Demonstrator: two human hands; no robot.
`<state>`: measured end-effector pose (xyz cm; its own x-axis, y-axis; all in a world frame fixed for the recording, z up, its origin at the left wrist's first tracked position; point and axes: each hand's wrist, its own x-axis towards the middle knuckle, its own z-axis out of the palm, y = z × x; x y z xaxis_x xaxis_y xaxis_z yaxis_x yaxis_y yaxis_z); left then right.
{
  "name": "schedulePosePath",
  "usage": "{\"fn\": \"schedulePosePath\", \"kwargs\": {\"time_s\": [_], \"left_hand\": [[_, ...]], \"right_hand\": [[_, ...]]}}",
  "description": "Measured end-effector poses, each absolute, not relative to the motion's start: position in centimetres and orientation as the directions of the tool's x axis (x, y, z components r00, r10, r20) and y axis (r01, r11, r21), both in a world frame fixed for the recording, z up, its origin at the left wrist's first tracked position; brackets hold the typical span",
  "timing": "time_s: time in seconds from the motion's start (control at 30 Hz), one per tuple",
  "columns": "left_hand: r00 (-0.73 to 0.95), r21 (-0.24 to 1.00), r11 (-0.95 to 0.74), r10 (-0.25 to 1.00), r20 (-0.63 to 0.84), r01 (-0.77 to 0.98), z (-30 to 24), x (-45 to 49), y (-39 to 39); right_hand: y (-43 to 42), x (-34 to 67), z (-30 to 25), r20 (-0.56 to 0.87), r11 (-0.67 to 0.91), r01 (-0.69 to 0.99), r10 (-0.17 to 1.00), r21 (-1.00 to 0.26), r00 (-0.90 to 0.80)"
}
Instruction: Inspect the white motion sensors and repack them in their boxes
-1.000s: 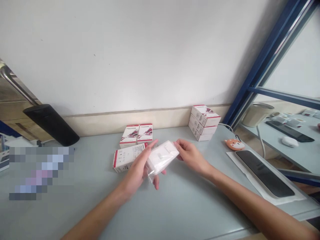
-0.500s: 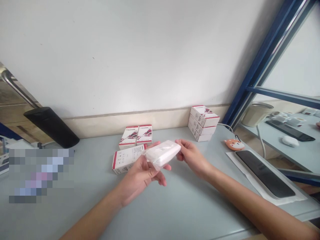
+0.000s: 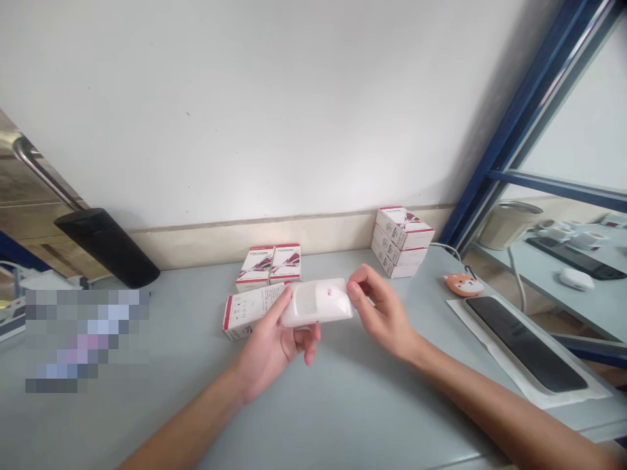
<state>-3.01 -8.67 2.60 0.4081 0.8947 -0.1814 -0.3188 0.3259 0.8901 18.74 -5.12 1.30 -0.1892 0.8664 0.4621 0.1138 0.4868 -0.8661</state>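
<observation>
A white motion detector [image 3: 318, 303] with a curved lens window and a small red mark is held above the table. Clear plastic seems to wrap it, though its edges are hard to make out. My left hand [image 3: 269, 343] grips its left end, thumb on top and fingers underneath. At the right end, my right hand [image 3: 379, 310] has thumb and forefinger pinched together at the corner. Behind my left hand lies a white and red box [image 3: 247, 310], partly covered by it. Two more such boxes [image 3: 269, 264] lie side by side further back.
Several matching boxes are stacked [image 3: 404, 241] against the wall at the back right. An orange animal-faced case [image 3: 463, 284] and a dark-topped long device [image 3: 526, 343] on white paper lie at the right, beside a blue-framed glass pane. A black object [image 3: 108, 248] leans at the left.
The motion detector has been turned so its lens face with the red mark now shows. My right hand has shifted slightly and still pinches at the right end.
</observation>
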Motion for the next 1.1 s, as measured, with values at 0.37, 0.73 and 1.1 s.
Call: {"fn": "schedulePosePath", "kwargs": {"time_s": [0.37,0.73,1.1], "left_hand": [[0.372,0.965,0.186,0.922,-0.106,-0.185,3.7,-4.6,-7.6],[0.349,0.270,-0.405,0.908,0.232,0.874,3.2,-9.8,-5.8],[0.396,0.048,-0.445,0.837,0.377,0.894,1.4,-4.9,-9.1]], "right_hand": [[-4.7,19.7,2.8,-0.053,-0.211,-0.167,0.756,-0.963,-0.653],[-2.9,19.5,1.4,0.060,0.003,-0.197,0.956,-0.980,-0.286],[-4.4,18.5,1.2,0.140,0.144,0.014,0.976,-0.989,-0.167]]}}
